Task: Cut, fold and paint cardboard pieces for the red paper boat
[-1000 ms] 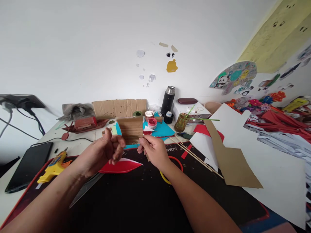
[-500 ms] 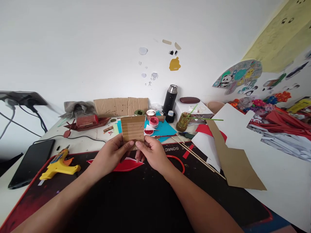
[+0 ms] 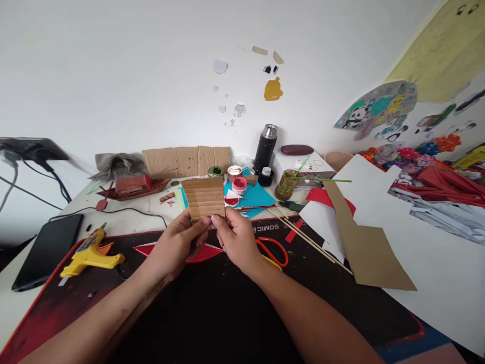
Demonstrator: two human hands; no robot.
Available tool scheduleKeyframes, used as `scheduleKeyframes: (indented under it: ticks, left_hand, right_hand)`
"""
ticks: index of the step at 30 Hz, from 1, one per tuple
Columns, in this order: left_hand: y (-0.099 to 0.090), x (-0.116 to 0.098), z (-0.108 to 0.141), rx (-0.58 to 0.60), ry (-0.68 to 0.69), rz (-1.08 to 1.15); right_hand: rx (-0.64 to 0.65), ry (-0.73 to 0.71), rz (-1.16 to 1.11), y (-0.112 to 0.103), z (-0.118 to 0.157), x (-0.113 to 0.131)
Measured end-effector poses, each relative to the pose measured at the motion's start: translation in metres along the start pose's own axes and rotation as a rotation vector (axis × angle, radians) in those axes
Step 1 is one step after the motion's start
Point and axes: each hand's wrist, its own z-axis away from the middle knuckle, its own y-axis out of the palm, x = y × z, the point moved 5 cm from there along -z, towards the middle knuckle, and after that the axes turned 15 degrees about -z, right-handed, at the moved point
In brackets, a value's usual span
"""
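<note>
A small piece of corrugated cardboard (image 3: pixel 205 198) is held upright over the dark desk mat, its ridges running across. My left hand (image 3: pixel 184 235) pinches its lower left edge between thumb and fingers. On the lower right edge, my right hand (image 3: pixel 237 232) grips it the same way, the two thumbs nearly meeting. Below and behind the hands lies a red pointed-oval cutout (image 3: pixel 202 254) with a pale edge, partly covered by them. Scissors (image 3: pixel 279 252) with red and yellow handles rest beside my right wrist, partly hidden.
A yellow glue gun (image 3: pixel 93 255) and a black tablet-like slab (image 3: pixel 48 253) lie at left. Behind stand a red model boat (image 3: pixel 132 188), paint pots (image 3: pixel 239 185) and a black thermos (image 3: pixel 265 149). Wooden sticks (image 3: pixel 312 242) and a cut cardboard sheet (image 3: pixel 379 258) are at right.
The cardboard piece has tilted slightly and shows more of its ridged face, still in both hands. My view has shifted a little, and more of the scissors shows.
</note>
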Motion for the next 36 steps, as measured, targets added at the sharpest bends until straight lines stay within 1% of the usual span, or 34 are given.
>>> scheduleKeyframes:
  ticks: [2,6,9,11,13,18,22,26,29,33,36]
  left_hand:
    - [-0.006,-0.004,-0.001,0.004,0.017,-0.098]
    - [-0.023,-0.019,-0.002,-0.010,0.116,-0.322]
    - [-0.028,-0.024,-0.001,0.022,0.132,-0.390]
    - [-0.025,-0.022,0.000,0.077,0.112,-0.381]
    - [-0.021,-0.019,-0.001,0.106,0.107,-0.353]
    - [-0.020,-0.019,-0.002,0.021,0.171,-0.341]
    - [-0.020,-0.018,0.001,-0.011,0.192,-0.353]
    - [-0.020,-0.013,0.002,-0.054,0.148,-0.341]
    - [-0.021,-0.014,0.000,-0.060,0.116,-0.374]
    - [-0.028,-0.025,-0.002,-0.062,0.161,-0.317]
    - [-0.028,-0.027,-0.002,-0.008,0.175,-0.272]
  right_hand:
    - [0.036,0.035,-0.045,0.002,-0.001,0.001]
    - [0.122,0.104,-0.109,0.004,-0.002,0.006]
    - [0.156,0.136,-0.152,0.004,-0.003,0.006]
    - [0.151,0.146,-0.183,0.002,-0.004,0.005]
    - [0.135,0.149,-0.197,0.001,-0.005,0.004]
    - [0.123,0.166,-0.152,0.002,-0.002,0.005]
    - [0.120,0.149,-0.122,0.005,0.002,0.006]
    - [0.085,0.107,-0.119,0.005,0.002,0.005]
    - [0.106,0.123,-0.126,0.005,0.001,0.003]
    - [0.156,0.197,-0.164,0.006,0.000,0.004]
    - [0.162,0.199,-0.201,0.005,0.000,0.007]
